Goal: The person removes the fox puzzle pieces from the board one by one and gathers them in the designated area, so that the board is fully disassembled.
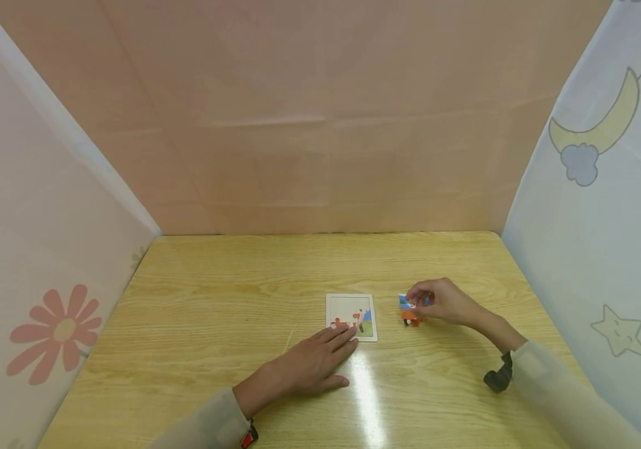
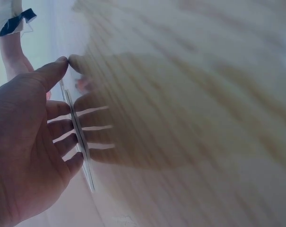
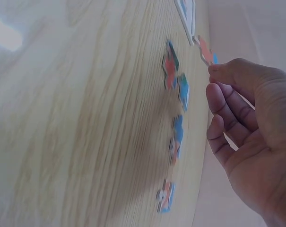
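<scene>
A white-framed puzzle board point(image 1: 345, 305) lies on the table, with a few picture pieces fitted along its lower and right parts. My left hand point(image 1: 320, 360) rests on the board's lower edge, fingers straight; in the left wrist view the fingertips touch the thin board edge point(image 2: 79, 137). To the right of the board my right hand point(image 1: 449, 302) hovers over loose pieces. In the right wrist view its thumb and fingers pinch an orange and blue puzzle piece point(image 3: 205, 50), held off the table. Several loose pieces point(image 3: 170, 71) lie below that hand, partly hidden by it in the head view.
The wooden table point(image 1: 214, 280) carries a bright glare streak in front of the board. A plain cloth wall point(image 1: 320, 125) stands behind it, and printed cloth walls point(image 1: 595, 249) close both sides. A dark strap point(image 1: 499, 374) circles my right wrist.
</scene>
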Available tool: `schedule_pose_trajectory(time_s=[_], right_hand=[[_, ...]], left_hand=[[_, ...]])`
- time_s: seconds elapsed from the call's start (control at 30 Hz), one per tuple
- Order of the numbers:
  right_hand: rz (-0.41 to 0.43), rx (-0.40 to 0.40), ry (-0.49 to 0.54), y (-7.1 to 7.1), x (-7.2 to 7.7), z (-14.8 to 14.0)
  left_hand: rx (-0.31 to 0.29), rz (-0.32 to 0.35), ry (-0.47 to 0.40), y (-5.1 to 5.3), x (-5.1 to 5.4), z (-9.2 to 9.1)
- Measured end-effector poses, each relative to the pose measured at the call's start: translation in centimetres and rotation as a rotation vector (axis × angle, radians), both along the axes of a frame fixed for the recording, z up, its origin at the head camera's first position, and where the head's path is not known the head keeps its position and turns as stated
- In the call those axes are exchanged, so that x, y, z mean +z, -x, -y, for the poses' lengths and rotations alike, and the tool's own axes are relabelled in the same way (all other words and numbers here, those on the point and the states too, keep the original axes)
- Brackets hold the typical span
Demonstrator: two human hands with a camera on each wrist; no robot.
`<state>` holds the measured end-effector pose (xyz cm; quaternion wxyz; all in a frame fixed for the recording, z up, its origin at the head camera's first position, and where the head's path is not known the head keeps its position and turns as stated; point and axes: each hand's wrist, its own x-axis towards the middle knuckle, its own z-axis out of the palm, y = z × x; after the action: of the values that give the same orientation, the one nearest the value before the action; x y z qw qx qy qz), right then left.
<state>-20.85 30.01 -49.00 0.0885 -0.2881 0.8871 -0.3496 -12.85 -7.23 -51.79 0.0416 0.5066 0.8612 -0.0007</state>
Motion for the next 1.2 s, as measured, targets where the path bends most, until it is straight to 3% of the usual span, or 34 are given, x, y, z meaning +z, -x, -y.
schedule_pose_trajectory(time_s=[0.53,1.2], right_hand=[[-0.073,0.020,0.000,-0.6,-0.5,-3.3],[-0.001,0.012,-0.051,-1.0,-0.6,-4.8]], left_hand=[[-0.001,-0.003,0.015,0.2,-0.1,0.0],[-0.005,-0.001,0.010,0.1,0.0,0.0]])
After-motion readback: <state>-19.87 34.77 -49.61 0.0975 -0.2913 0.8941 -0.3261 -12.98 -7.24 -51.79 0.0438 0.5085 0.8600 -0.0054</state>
